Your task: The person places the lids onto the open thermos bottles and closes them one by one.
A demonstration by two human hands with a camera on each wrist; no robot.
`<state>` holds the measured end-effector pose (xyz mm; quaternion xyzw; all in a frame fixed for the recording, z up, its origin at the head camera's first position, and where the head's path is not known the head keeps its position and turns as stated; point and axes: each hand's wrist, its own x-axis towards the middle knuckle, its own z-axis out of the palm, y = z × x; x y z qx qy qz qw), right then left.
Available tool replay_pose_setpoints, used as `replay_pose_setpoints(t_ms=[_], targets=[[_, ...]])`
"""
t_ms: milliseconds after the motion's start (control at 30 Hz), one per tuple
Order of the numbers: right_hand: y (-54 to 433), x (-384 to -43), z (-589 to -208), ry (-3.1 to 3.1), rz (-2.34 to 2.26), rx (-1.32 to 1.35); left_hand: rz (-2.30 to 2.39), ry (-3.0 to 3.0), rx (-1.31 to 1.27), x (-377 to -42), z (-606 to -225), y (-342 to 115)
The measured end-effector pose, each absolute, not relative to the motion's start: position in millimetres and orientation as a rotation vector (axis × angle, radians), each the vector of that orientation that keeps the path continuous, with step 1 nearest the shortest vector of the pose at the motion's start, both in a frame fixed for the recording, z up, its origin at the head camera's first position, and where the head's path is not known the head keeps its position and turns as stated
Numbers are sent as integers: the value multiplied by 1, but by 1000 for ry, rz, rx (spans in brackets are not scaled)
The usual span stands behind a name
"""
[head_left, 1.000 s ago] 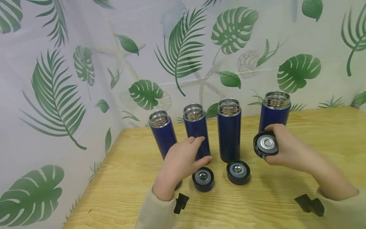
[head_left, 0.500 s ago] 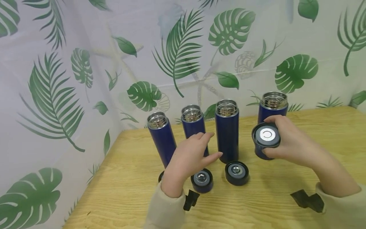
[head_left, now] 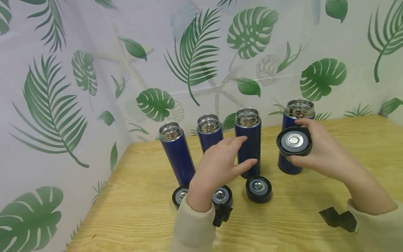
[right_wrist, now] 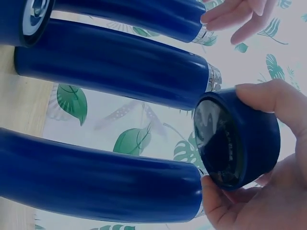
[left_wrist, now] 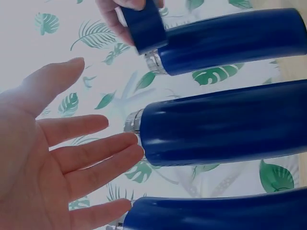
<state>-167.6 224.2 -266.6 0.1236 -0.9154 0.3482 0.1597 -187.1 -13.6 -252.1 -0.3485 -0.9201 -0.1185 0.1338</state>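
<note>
Blue bottles [head_left: 177,154], four, lids [head_left: 258,189], four, one in right hand [head_left: 325,155]

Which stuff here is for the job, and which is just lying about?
Probably for the job:
four open blue bottles
the lid held in the right hand
three other lids

Just surroundings:
the leafy backdrop
the wooden table

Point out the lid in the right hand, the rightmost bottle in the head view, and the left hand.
Held lid [head_left: 294,140], head view: metal disc at its centre.
Rightmost bottle [head_left: 289,165], head view: lower body.
Left hand [head_left: 218,162], head view: back of the hand.
</note>
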Motion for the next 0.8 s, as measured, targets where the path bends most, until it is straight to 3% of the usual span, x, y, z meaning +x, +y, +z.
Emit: replay_pose_setpoints(t_ms=[367, 800], targets=[[223, -166, -264, -2539, 1071, 205, -326, -2579, -1043, -192, -257, -7], [233, -164, -261, -2425, 1141, 155, -652, -2639, -1058, -199, -267, 16]])
